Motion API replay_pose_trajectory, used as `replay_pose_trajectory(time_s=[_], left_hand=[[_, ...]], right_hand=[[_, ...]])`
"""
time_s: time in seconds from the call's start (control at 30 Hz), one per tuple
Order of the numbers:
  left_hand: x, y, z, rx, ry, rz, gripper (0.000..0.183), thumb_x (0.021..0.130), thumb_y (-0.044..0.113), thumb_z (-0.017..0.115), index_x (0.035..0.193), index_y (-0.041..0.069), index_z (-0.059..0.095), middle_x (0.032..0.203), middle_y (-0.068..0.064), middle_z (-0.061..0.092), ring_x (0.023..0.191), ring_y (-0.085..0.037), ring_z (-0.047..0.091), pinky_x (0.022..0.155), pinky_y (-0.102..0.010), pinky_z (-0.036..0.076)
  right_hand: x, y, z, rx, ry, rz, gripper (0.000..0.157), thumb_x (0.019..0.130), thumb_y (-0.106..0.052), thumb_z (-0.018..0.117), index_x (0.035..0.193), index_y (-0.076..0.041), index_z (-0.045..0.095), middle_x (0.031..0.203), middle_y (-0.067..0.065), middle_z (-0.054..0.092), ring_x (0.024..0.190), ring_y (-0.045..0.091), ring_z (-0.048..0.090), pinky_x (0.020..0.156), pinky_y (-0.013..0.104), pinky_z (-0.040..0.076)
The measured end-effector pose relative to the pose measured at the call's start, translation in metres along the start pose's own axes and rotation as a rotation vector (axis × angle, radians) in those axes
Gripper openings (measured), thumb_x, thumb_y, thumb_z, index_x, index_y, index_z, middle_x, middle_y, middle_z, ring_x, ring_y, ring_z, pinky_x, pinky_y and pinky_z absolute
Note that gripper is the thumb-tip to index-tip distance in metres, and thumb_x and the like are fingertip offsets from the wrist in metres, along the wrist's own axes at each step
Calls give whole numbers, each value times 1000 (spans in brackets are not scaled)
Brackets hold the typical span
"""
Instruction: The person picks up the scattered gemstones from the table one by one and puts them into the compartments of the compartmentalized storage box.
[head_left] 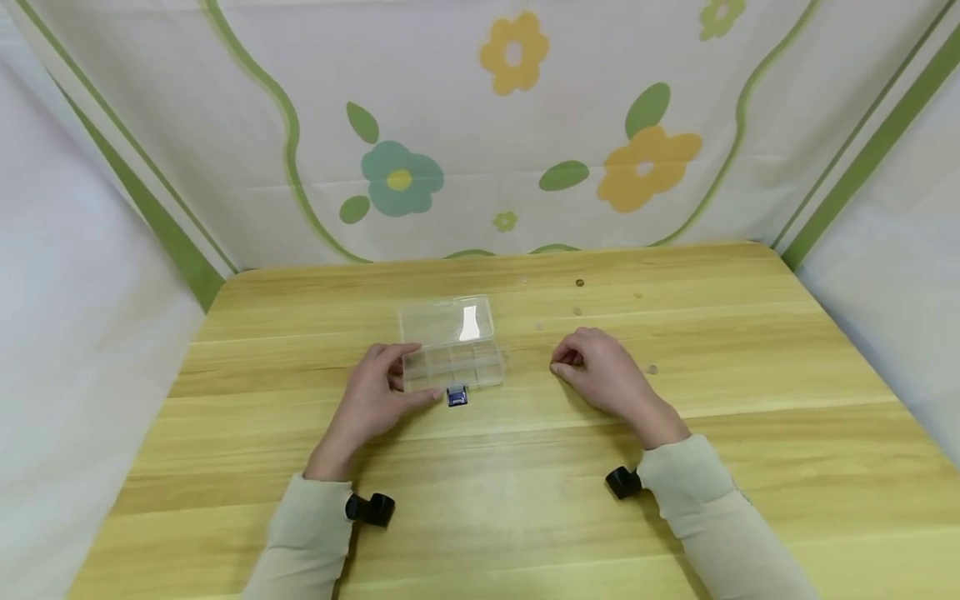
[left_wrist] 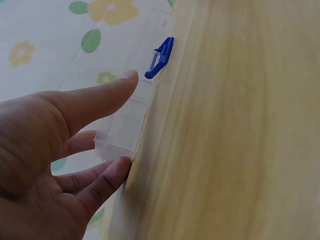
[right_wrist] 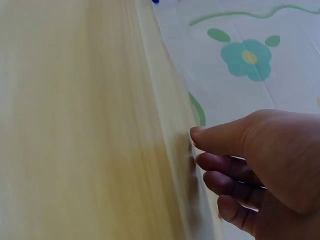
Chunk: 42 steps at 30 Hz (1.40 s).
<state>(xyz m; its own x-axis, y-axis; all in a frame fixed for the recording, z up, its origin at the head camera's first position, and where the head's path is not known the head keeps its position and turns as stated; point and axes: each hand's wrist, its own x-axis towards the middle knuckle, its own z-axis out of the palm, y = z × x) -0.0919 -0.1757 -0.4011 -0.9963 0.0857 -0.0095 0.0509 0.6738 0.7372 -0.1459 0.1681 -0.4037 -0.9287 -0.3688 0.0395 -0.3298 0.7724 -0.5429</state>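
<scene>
A clear compartment box [head_left: 453, 364] lies on the table with its transparent lid [head_left: 447, 322] raised at the back. My left hand [head_left: 375, 385] holds the box's left end, thumb along the front and fingers curved round the side. At the front edge sits a blue latch [head_left: 457, 396], also blue in the left wrist view [left_wrist: 161, 58], just past the thumb tip. To the right of the box, my right hand [head_left: 600, 373] is low at the table, fingers bent and thumb near the index fingertip. Whether anything small is between those fingertips is unclear.
Several tiny round pieces lie scattered about the right hand: a dark one [head_left: 580, 282] farther back, a pale one [head_left: 577, 311] nearer, and a greyish one [head_left: 652, 369] to its right. A flowered cloth [head_left: 465, 108] hangs behind the wooden table [head_left: 480, 500].
</scene>
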Motion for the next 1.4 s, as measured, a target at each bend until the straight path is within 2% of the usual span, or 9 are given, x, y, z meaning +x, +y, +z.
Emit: replay_pose_trajectory(time_s=[0.33, 0.63, 0.83, 1.1, 1.4], left_hand=[[4, -2, 1, -5, 15, -2, 74, 85, 30, 94, 148, 9, 63, 127, -18, 62, 100, -28, 59, 87, -38, 53], [1, -1, -1, -30, 13, -15, 72, 86, 32, 94, 147, 9, 63, 128, -18, 62, 102, -29, 59, 88, -39, 53], [-1, -2, 0, -36, 15, -22, 72, 86, 31, 94, 148, 10, 63, 126, -17, 62, 101, -28, 58, 87, -36, 51], [-1, -4, 2, -40, 24, -24, 72, 85, 29, 94, 147, 9, 64, 128, -18, 62, 101, -28, 58, 87, -36, 51], [0, -3, 3, -59, 19, -32, 72, 85, 28, 94, 147, 9, 63, 127, -17, 62, 101, -28, 58, 87, -37, 51]], right_hand=[[6, -21, 18, 197, 66, -5, 4, 100, -18, 78, 101, -15, 80, 98, 0, 74, 87, 14, 66, 79, 31, 56], [11, -28, 36, 392, 149, 19, 5, 99, -19, 80, 104, -17, 80, 99, 1, 75, 83, 15, 64, 74, 25, 54], [11, -32, 43, 509, 122, -8, 8, 98, -22, 82, 106, -21, 82, 101, -1, 75, 83, 18, 63, 72, 25, 53], [9, -32, 49, 537, 90, -14, 9, 97, -23, 83, 106, -25, 84, 103, -4, 74, 87, 19, 64, 74, 25, 54], [8, -32, 48, 518, 88, -35, 12, 95, -21, 84, 107, -21, 85, 104, -2, 74, 88, 15, 63, 76, 24, 54]])
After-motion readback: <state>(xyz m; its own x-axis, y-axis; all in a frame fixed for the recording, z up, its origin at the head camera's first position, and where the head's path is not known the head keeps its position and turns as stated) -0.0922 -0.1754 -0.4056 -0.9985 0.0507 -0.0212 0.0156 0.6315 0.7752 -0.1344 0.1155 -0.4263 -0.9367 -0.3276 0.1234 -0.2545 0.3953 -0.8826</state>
